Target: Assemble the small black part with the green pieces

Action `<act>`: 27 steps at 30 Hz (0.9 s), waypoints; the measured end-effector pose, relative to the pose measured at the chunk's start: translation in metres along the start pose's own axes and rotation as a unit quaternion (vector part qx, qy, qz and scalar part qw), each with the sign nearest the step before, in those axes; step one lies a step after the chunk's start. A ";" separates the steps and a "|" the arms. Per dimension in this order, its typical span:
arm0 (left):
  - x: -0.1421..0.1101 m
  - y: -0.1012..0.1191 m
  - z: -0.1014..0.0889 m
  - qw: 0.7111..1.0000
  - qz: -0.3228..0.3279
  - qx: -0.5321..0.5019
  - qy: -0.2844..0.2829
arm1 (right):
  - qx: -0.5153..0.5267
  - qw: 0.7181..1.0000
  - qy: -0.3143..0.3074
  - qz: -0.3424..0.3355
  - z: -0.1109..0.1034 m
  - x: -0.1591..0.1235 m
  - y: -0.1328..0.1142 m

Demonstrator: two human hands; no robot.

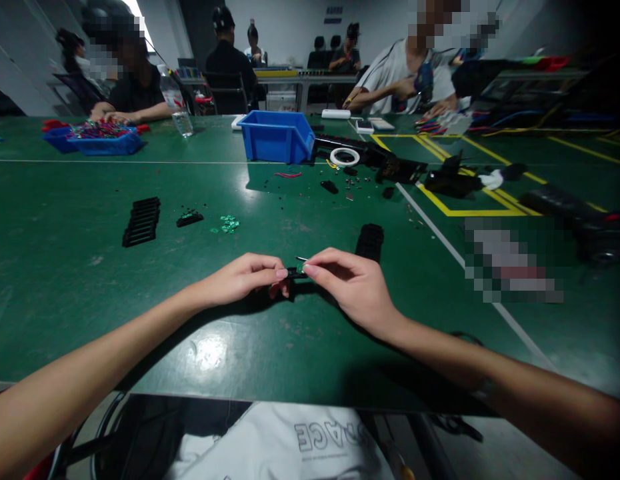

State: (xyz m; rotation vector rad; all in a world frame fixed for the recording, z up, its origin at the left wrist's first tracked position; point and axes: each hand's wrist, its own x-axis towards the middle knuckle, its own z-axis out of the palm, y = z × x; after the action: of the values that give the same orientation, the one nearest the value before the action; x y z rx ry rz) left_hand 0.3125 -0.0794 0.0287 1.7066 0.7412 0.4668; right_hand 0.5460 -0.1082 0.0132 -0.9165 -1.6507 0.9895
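Over the near middle of the green table, my left hand (247,277) pinches a small black plastic part (293,273). Facing it, my right hand (357,287) has thumb and forefinger closed on a small green circuit board (300,267), held right at the black part. A thin dark piece (301,259) sticks out by my right fingertips; its kind is too small to tell. Just behind my right hand lies a stack of black plastic parts (370,241). Farther left are a pile of small green boards (229,224), a black part with tiny bits (189,218) and a row of black parts (142,221).
A blue bin (277,137) stands beyond my hands, with a white ring (345,157) and scattered small pieces to its right. Blue trays (105,143) of wires and a bottle (177,107) are at far left. Co-workers sit across the table; one holds a power drill (423,83).
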 end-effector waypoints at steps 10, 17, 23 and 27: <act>0.000 -0.003 0.008 0.999 0.000 0.027 0.044 | -0.027 1.000 -0.014 0.000 0.001 0.000 0.005; 0.000 -0.005 0.011 0.998 -0.005 0.031 0.060 | 0.035 0.998 0.003 0.053 0.003 0.001 0.011; 0.000 -0.004 0.011 0.997 -0.004 0.035 0.062 | 0.027 0.998 -0.005 0.055 0.004 0.001 0.011; 0.001 -0.005 0.011 0.998 -0.004 0.034 0.061 | 0.023 0.998 -0.009 0.057 0.004 0.001 0.010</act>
State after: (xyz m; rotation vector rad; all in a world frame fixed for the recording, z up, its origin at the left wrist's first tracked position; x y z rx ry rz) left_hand 0.3188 -0.0858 0.0216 1.7494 0.8614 0.5495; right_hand 0.5436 -0.1039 0.0034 -0.9827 -1.5986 1.1117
